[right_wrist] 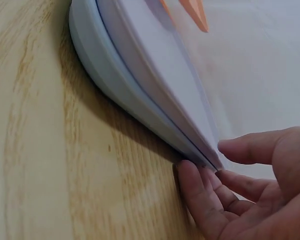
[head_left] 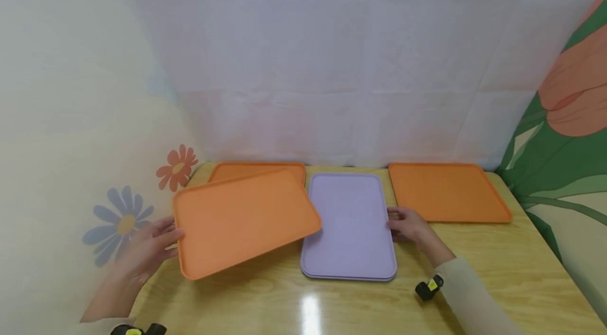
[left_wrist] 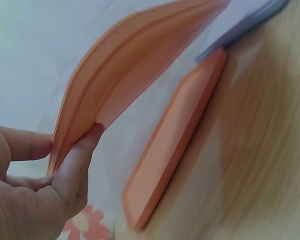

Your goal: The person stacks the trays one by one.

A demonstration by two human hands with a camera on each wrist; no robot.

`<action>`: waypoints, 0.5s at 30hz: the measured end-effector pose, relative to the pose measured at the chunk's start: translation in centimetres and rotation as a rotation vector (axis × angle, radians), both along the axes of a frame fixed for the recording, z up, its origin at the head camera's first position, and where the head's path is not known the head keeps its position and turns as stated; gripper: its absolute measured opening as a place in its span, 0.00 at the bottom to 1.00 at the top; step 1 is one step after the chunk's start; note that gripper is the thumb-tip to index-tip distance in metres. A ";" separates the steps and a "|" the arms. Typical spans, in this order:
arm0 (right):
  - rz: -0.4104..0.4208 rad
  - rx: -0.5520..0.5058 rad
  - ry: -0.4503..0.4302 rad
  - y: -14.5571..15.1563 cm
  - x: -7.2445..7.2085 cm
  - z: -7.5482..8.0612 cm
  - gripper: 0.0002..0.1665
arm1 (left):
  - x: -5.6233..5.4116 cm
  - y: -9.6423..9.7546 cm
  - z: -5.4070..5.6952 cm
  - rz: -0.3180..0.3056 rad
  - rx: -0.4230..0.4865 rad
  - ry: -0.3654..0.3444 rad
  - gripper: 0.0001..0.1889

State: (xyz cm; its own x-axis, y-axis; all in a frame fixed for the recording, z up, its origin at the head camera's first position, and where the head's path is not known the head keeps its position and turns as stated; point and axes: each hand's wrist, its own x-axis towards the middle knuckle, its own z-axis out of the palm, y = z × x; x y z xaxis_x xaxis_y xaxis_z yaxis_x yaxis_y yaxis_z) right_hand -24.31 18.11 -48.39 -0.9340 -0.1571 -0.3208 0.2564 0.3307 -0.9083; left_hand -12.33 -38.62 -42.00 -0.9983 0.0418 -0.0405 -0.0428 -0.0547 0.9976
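Observation:
An orange tray is tilted in the air, its right corner overlapping the purple tray in the head view. My left hand pinches its left short edge, thumb on one face and fingers on the other. A light purple tray lies lengthwise on top of a bluish-grey tray, their edges nearly aligned. My right hand is at the right long edge of this stack. In the right wrist view, its thumb is at the upper rim and its curled fingertips are at the lower edge, close to the tabletop.
Another orange tray lies at the back left, partly hidden behind the raised one. A further orange tray lies at the back right of the wooden table. White cloth hangs behind, and painted walls flank both sides.

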 end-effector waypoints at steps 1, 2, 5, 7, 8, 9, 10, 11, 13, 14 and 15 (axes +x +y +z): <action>-0.005 -0.014 0.007 0.1 0.1 0.0 0.33 | -0.1 0.7 -0.1 0.021 0.014 -0.003 0.16; -0.007 -0.026 0.019 0.1 0.1 0.0 0.33 | -0.2 1.4 -0.2 0.039 0.032 -0.007 0.17; -0.039 -0.050 0.062 0.2 0.5 0.2 0.31 | -0.6 3.4 -0.4 0.070 0.073 -0.005 0.20; -0.061 -0.048 0.096 0.3 0.7 0.6 0.30 | -0.8 4.7 -0.5 0.073 0.125 0.002 0.19; -0.074 -0.049 0.111 0.3 0.9 0.8 0.29 | -1.0 5.4 -0.6 0.071 0.151 0.006 0.18; -0.079 -0.053 0.126 0.3 1.0 1.0 0.28 | -1.1 6.1 -0.7 0.070 0.178 0.009 0.17; -0.079 -0.055 0.139 0.2 1.2 1.3 0.28 | -1.2 6.7 -0.8 0.071 0.203 0.011 0.17; -0.079 -0.070 0.144 0.1 1.4 1.5 0.27 | -1.3 7.4 -0.8 0.080 0.226 0.010 0.16; -0.072 -0.114 0.151 -0.2 1.7 1.8 0.27 | -1.5 8.8 -0.9 0.098 0.260 0.003 0.17; -0.068 -0.140 0.151 -0.4 1.8 2.0 0.27 | -1.7 9.4 -0.9 0.103 0.271 -0.001 0.17; -0.062 -0.168 0.151 -0.7 2.0 2.1 0.27 | -1.8 10.1 -0.9 0.110 0.280 -0.005 0.18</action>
State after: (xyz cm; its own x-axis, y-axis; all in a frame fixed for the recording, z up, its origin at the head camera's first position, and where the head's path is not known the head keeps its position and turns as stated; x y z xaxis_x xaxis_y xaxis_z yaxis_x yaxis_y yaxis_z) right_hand -22.32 17.45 -46.34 -0.9789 -0.1374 -0.1512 0.1289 0.1590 -0.9788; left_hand -14.10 -28.54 -42.86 -0.9973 -0.0565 -0.0473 -0.0259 -0.3325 0.9427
